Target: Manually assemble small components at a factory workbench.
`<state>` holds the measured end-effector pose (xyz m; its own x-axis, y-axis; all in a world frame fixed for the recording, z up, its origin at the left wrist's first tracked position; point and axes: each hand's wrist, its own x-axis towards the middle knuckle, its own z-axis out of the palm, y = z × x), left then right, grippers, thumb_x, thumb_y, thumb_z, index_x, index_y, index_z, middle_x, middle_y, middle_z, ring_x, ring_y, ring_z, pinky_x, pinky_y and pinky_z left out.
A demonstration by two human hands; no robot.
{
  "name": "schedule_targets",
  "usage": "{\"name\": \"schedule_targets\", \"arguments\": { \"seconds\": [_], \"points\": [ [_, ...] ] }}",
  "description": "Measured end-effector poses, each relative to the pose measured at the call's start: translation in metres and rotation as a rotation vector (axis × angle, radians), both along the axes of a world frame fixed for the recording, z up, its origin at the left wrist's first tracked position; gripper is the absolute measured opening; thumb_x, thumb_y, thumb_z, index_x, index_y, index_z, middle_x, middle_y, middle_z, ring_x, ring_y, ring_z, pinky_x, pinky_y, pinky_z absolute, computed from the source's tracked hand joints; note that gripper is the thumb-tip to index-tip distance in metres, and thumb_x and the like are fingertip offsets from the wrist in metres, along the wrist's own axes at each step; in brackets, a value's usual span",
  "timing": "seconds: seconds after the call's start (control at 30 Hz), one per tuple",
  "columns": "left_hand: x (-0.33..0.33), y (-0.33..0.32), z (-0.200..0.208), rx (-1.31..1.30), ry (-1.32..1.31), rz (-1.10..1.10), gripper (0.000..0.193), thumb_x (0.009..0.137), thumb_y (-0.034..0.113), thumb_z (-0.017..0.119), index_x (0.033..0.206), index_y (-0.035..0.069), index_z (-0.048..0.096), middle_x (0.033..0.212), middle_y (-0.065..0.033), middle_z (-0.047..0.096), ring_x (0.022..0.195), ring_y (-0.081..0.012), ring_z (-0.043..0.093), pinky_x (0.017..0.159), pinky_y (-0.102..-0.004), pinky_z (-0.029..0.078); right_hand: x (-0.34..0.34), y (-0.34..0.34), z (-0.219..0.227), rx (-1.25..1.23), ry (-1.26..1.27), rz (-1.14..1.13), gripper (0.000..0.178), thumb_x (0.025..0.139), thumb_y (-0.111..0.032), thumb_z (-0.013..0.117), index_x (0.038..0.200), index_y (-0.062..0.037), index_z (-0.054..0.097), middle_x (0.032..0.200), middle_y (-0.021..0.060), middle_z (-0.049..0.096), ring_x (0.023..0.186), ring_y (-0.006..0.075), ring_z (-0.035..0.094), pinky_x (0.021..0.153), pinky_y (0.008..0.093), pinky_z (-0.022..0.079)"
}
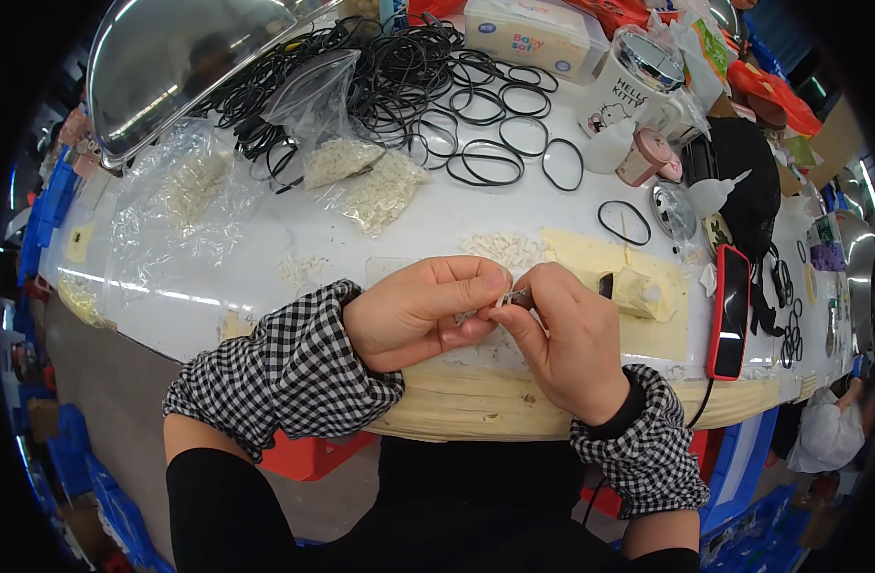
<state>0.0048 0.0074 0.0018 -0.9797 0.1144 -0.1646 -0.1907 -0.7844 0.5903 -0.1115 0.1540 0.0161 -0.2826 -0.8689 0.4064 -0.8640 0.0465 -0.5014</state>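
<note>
- Far left of the fingers, beyond them, one clear dome lid (160,72) lay at the back of the white worktop (437,224).
- Three clear plastic bags held small white pieces: one flat bag (184,191) well left of the fingers, one upright open bag (325,124) and one smaller bag (385,191) beyond them.
- The left hand (418,310) had its fingers (480,284) pinched together on a small white clip (502,298).
- The right hand (566,339) met it, fingers (542,286) closed on a small dark piece (521,299) touching the clip; the two hands touched at the fingertips.
- Just beyond the fingers lay one loose heap of white pieces (506,248).
- Farther back spread a tangle of black rubber rings (437,86), too many to count.
- Right of the fingers lay one single black ring (623,222), two small squeeze bottles (614,148), one white mug (628,86) and one phone in a red case (730,310) near the worktop's edge.
</note>
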Motion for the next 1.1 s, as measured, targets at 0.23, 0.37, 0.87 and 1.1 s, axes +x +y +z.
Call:
{"name": "schedule_targets", "arguments": {
  "seconds": [0.23,0.37,0.87,1.1],
  "points": [
    [-0.0014,0.0033,0.0004,0.019,0.012,0.006,0.021,0.097,0.023,0.048,0.091,0.004,0.052,0.08,0.0016,0.049,0.065,-0.0048,0.039,0.056,-0.0163,0.034,0.0001,0.0011,-0.0013,-0.028,-0.005,0.011,0.027,0.084,-0.029,0.063,0.078,-0.0064,0.05,0.068,0.0068,0.051,0.055,0.0254,0.054,0.047,0.0335,0.042],
    [-0.0016,0.0035,-0.0006,0.027,0.038,0.003,0.018,0.097,0.022,0.048,0.091,0.006,0.051,0.079,0.0011,0.048,0.064,-0.0055,0.039,0.055,-0.0166,0.033,-0.0001,0.0018,0.0008,-0.028,-0.006,0.013,0.027,0.084,-0.029,0.063,0.078,-0.0063,0.05,0.067,0.0071,0.051,0.055,0.0255,0.054,0.047,0.0334,0.042],
    [-0.0025,0.0031,-0.0056,-0.054,0.116,0.028,0.012,0.096,0.019,0.049,0.092,0.008,0.05,0.076,0.0011,0.047,0.062,-0.0061,0.038,0.055,-0.0174,0.034,0.0018,0.0048,0.0025,-0.027,-0.025,0.031,0.025,0.084,-0.029,0.062,0.08,-0.0064,0.051,0.068,0.0071,0.052,0.056,0.0254,0.055,0.048,0.0334,0.043],
    [-0.0022,0.0037,-0.0058,-0.064,0.112,0.032,0.012,0.096,0.019,0.049,0.093,0.008,0.051,0.076,0.0012,0.047,0.062,-0.006,0.039,0.055,-0.0173,0.034,0.0021,0.0057,0.0025,-0.018,-0.024,0.038,0.025,0.084,-0.029,0.063,0.081,-0.0064,0.052,0.069,0.0071,0.053,0.057,0.0256,0.055,0.048,0.0334,0.043]
  ]
}}
